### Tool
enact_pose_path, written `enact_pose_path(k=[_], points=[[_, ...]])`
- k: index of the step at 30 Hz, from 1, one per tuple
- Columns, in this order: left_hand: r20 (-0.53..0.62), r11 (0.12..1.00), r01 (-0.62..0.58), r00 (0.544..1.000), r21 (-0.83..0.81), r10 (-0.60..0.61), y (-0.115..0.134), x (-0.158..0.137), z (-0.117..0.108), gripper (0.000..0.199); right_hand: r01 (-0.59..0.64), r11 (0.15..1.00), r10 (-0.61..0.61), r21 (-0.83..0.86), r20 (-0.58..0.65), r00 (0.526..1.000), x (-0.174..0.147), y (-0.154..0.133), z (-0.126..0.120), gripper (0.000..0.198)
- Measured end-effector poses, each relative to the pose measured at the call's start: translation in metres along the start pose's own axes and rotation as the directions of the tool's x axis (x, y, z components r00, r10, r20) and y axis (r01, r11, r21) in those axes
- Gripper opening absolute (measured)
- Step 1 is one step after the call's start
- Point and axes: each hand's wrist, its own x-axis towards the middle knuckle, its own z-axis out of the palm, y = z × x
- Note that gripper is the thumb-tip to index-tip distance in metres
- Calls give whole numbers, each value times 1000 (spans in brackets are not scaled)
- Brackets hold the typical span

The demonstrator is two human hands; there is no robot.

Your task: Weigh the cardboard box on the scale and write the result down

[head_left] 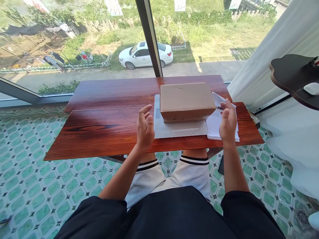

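Cardboard box (186, 99) sat shut on a white envelope (179, 128) at the desk's (104, 126) far-right part, w/ loose papers (219, 124) just beside it. Both hands flanked it, left hand (145, 127) and right hand (227, 122) w/ fingers spread wide, holding nothing, not touching it. Judging by that, box not yet grasped or opened; handling all left to do.

Partly hidden under the cardboard box (186, 99): white sheet (174, 129) and papers (219, 124), print too small to read; beside it, right-edge-cropped black shelf (291, 76).
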Motion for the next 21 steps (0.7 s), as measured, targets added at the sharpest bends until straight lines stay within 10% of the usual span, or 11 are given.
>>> enact_pose_path(k=[4, 11, 21], points=[[-80, 998, -69, 994, -1, 69, 14, -3, -28, 35, 113, 993, -120, -47, -194, 974, -17, -32, 5, 43], [-133, 958, -273, 956, -86, 261, 42, -2, -52, 27, 320, 918, -356, 234, 134, 925, -42, -79, 41, 29], [179, 826, -509, 813, -241, 554, 97, 14, -64, 31, 458, 782, -623, 422, 527, 578, -67, -119, 108, 23]])
